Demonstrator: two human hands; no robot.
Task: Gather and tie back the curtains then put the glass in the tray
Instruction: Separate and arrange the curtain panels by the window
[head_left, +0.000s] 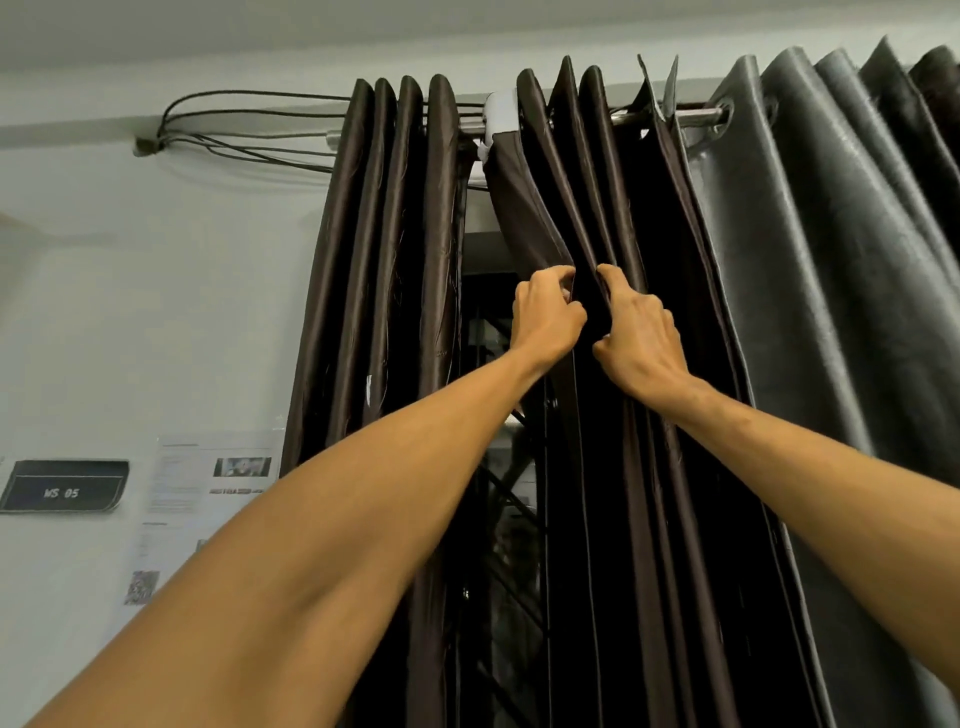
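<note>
- left hand (545, 317): raised, fingers curled, pinches the leading edge fold of the brown curtain (597, 208).
- right hand (641, 340): just at 3 o'clock of the left one, close beside it. Fingers are curled into the next fold of the same curtain and grip it; thumb points toward 8 o'clock.
- forearms: bare, enter from 7 and 4 o'clock of the frame.
- brown curtain: hangs from 12 o'clock above the hands, pleats bunched, folds drawn in toward both hands. Its top left corner sags below the bracket (497, 117).
- bracket: white, on the rod (696, 115), at 11 o'clock of the hands, between the two brown panels.
- rod: metal, horizontal, bare stretch shows at 1 o'clock.
- left brown panel (384, 260): at 9 to 10 o'clock of the hands, tight pleats, hangs straight, apart from the held curtain.
- window (498, 519): in the gap between the brown panels, at 6 to 7 o'clock under the left hand. It is dark with diagonal bars; the rest is unclear.
- grey curtain (831, 260): at 3 o'clock, just beside the brown curtain's right edge, wide pleats, eyelet on the rod.
- cables (249, 124): dark, looped along the wall (156, 312) at 10 o'clock, run behind the left brown panel.
- sign (62, 492): dark, reads "WS 05", on the wall at 8 o'clock, far left.
- papers (218, 478): printed sheets on the wall between sign and left brown panel, text too blurred to read.
- QR code (141, 587): just below the papers.
</note>
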